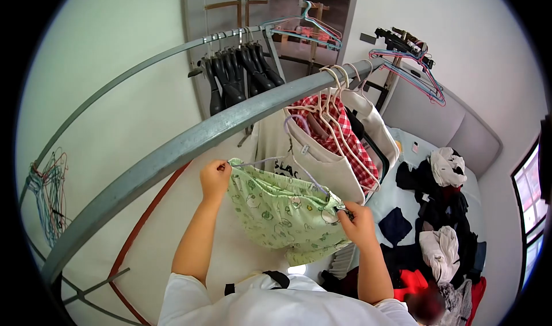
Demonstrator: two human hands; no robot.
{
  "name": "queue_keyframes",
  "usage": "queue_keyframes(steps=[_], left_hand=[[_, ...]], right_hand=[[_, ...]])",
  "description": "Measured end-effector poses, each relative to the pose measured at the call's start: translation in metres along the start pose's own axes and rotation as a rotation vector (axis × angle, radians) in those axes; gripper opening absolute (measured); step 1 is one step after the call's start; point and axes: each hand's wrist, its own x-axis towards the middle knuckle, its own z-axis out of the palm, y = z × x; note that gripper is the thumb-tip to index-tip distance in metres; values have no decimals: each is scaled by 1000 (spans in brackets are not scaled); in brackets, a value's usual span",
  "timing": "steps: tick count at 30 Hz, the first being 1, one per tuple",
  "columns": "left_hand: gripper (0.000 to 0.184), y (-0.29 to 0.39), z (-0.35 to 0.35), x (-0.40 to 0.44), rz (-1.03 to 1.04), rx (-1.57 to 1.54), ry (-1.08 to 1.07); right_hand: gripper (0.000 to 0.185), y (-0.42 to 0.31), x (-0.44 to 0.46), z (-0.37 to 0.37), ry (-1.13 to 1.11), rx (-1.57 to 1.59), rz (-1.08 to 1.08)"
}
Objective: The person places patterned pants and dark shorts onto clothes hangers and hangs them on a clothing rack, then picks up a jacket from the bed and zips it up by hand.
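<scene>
Fingers of left hand [216, 175] and right hand [356, 222] pinched green shorts [282, 208] (patterned) by opposite waistband ends, below rail [218, 131].

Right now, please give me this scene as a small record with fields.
left hand: grips one waist corner of the green patterned shorts
right hand: grips the other waist corner
purple hanger: at the shorts' waist
near rail: holds light tops and a red checkered garment
far rail: holds black hangers
bed: bears heaped clothes
</scene>
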Motion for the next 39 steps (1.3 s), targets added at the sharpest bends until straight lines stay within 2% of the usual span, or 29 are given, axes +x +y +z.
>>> queue_keyframes(steps=[2,4,10,12,14,16,18,20,21,24,26,27,30,38,39], left_hand=[[14,17,-6,11,70,-86,50],[11,34,-13,20,67,-251,85],[13,-2,10,46,247,-286,106],[17,-4,11,50,176,-327,126],[19,6,6,57,125,-343,133],[20,15,-2,74,466,-339,138],[20,5,3,98,439,-345,111],[18,19,-3,119,680,-217,152],[18,21,-2,128,680,-220,150],[19,18,6,143,729,-134,75],[23,-1,16,152,638,-170,-282],[28,-6,17,144,429,-400,-420],[32,-4,9,129,508,-271,-534],[28,-1,18,126,546,-244,-498],[26,6,14,126,616,-234,-479]], right_hand=[[11,-5,2,2,76,49,29],[11,-18,6,-6,28,99,93],[15,-42,27,-7,2,-40,95],[15,-50,37,-6,35,-55,-4],[15,-62,48,-12,33,-102,13],[16,-66,57,-14,116,-165,6],[16,-69,58,-18,145,-170,10],[16,-75,54,-24,250,-57,45],[16,-75,51,-24,252,-79,31],[14,-74,42,-13,336,-178,-45],[14,-66,40,-12,313,-160,-3],[14,-64,39,-11,317,-142,33],[14,-59,36,-12,340,-162,53],[18,-48,32,-9,303,-332,28],[19,-48,32,-9,304,-337,15]])
